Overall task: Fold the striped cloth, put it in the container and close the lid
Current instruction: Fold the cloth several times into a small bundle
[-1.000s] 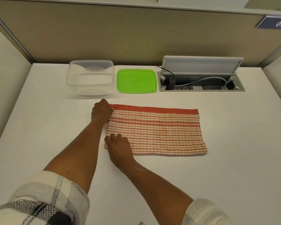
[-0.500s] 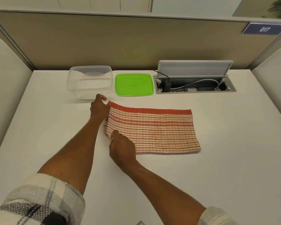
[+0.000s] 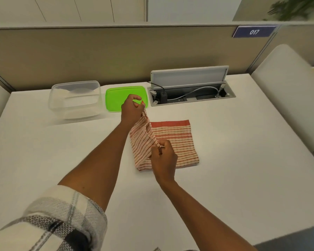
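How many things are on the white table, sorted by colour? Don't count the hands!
Red-and-white: 1, the striped cloth
Green: 1, the lid
See-through: 1, the container
Grey: 1, the open cable box set into the table
Total: 4

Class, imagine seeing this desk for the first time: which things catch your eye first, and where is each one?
The striped cloth at the desk's centre, its left edge lifted by the left hand and right hand. Behind it lies the bright green lid, with the clear container to its left.
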{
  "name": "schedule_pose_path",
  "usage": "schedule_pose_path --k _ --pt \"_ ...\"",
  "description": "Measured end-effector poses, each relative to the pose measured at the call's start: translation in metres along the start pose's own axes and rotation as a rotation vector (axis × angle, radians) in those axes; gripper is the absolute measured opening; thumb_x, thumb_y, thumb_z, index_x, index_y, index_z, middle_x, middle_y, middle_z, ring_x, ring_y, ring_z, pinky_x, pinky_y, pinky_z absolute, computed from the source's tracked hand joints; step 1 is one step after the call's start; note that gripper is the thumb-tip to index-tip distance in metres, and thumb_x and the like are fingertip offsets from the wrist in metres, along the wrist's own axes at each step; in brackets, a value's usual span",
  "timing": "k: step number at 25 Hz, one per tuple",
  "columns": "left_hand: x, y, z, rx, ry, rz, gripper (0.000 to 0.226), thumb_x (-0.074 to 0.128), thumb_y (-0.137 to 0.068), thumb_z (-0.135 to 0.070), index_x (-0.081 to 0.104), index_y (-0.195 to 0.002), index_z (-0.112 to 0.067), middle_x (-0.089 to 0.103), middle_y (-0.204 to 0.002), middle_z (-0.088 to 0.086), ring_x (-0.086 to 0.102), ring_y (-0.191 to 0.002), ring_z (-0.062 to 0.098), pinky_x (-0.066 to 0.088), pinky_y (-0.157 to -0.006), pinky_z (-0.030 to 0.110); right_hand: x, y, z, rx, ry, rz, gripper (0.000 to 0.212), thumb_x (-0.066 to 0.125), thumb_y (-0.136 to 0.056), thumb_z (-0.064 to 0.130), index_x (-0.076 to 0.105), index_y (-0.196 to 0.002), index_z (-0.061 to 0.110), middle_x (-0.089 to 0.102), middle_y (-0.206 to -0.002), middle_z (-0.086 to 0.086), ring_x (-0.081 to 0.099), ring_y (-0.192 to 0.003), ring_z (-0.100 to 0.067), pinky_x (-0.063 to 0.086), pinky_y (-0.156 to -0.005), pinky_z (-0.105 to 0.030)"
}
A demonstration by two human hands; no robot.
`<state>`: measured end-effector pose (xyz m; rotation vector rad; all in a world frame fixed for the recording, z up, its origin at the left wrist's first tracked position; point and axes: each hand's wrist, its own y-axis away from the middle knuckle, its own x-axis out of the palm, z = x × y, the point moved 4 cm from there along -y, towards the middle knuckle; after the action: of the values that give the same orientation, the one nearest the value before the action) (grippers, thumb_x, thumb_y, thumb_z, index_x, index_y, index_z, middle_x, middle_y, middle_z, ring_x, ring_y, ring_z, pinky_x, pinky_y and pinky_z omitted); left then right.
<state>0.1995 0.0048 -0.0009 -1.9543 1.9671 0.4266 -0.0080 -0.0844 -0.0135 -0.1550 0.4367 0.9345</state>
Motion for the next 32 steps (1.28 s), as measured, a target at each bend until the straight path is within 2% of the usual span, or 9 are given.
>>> schedule_pose_path --k 4,6,8,10,14,22,25,27,32 --pt "0.065 0.011 -0.029 0.069 -0.032 0.060 0.017 0.067 -0.088 -0.018 0.061 -0.104 -0.016 0.061 -0.071 -0.002 0.057 -0.066 0.014 0.044 -0.063 0.025 -0.053 -0.017 -0.028 0.087 0.016 -0.071 0.004 0.057 -0.095 0.031 0.056 -0.095 0.027 0.060 -0.083 0.020 0.062 -0.070 -0.002 0.048 -0.055 -0.007" --pt "0.093 0.016 -0.038 0.076 -0.065 0.087 0.017 0.066 -0.089 -0.018 0.060 -0.106 -0.016 0.061 -0.073 -0.004 0.056 -0.063 0.008 0.042 -0.061 0.021 -0.070 -0.025 -0.045 0.137 0.033 -0.057 0.011 0.056 -0.096 0.033 0.060 -0.097 0.023 0.064 -0.090 0.012 0.065 -0.078 -0.008 0.056 -0.066 -0.019" --pt "0.122 0.022 -0.043 0.061 -0.121 0.121 0.019 0.065 -0.091 -0.019 0.058 -0.109 -0.016 0.064 -0.078 -0.002 0.059 -0.065 0.010 0.046 -0.062 0.021 -0.085 -0.034 -0.063 0.206 0.069 -0.032 0.017 0.056 -0.096 0.032 0.064 -0.101 0.018 0.069 -0.096 0.005 0.067 -0.084 -0.016 0.061 -0.077 -0.034" --pt "0.145 0.026 -0.043 0.040 -0.163 0.161 0.018 0.064 -0.092 -0.019 0.057 -0.108 -0.017 0.067 -0.079 0.003 0.062 -0.066 0.013 0.047 -0.062 0.022 -0.096 -0.041 -0.080 0.253 0.114 -0.017 0.020 0.055 -0.096 0.031 0.067 -0.100 0.016 0.072 -0.095 0.000 0.068 -0.082 -0.018 0.061 -0.078 -0.038" --pt "0.178 0.032 -0.036 -0.005 -0.233 0.201 0.016 0.064 -0.092 -0.019 0.054 -0.103 -0.022 0.066 -0.087 0.001 0.060 -0.061 0.009 0.038 -0.052 0.014 -0.113 -0.055 -0.110 0.314 0.166 0.002 0.023 0.054 -0.097 0.028 0.071 -0.094 0.013 0.074 -0.087 -0.002 0.069 -0.075 -0.017 0.060 -0.076 -0.034" --pt "0.206 0.038 -0.030 -0.046 -0.281 0.225 0.012 0.062 -0.093 -0.020 0.053 -0.099 -0.024 0.063 -0.095 -0.003 0.061 -0.062 0.009 0.038 -0.051 0.013 -0.121 -0.069 -0.131 0.358 0.251 0.053 0.024 0.054 -0.095 0.031 0.071 -0.084 0.017 0.071 -0.074 0.004 0.066 -0.064 -0.011 0.050 -0.056 -0.019" --pt "0.211 0.040 -0.025 -0.085 -0.279 0.241 0.008 0.061 -0.093 -0.023 0.055 -0.099 -0.023 0.064 -0.095 -0.003 0.063 -0.069 0.011 0.040 -0.055 0.014 -0.120 -0.069 -0.139 0.383 0.269 0.104 0.028 0.054 -0.095 0.036 0.069 -0.080 0.018 0.070 -0.070 0.004 0.067 -0.062 -0.012 0.059 -0.063 -0.027" --pt "0.214 0.043 -0.021 -0.115 -0.325 0.285 0.008 0.056 -0.096 -0.029 0.057 -0.098 -0.021 0.061 -0.093 -0.007 0.063 -0.080 0.013 0.042 -0.065 0.019 -0.120 -0.068 -0.145 0.388 0.287 0.152 0.032 0.053 -0.094 0.040 0.068 -0.079 0.016 0.071 -0.070 0.001 0.069 -0.062 -0.015 0.061 -0.068 -0.032" --pt "0.214 0.066 -0.019 0.017 -0.374 0.424 0.029 0.049 -0.099 -0.034 0.066 -0.105 -0.011 0.066 -0.102 -0.001 0.060 -0.092 0.014 0.043 -0.080 0.027 -0.131 -0.066 -0.156 0.420 0.373 0.266 0.051 0.046 -0.093 0.056 0.063 -0.073 0.013 0.072 -0.073 -0.004 0.071 -0.065 -0.022 0.060 -0.071 -0.035"
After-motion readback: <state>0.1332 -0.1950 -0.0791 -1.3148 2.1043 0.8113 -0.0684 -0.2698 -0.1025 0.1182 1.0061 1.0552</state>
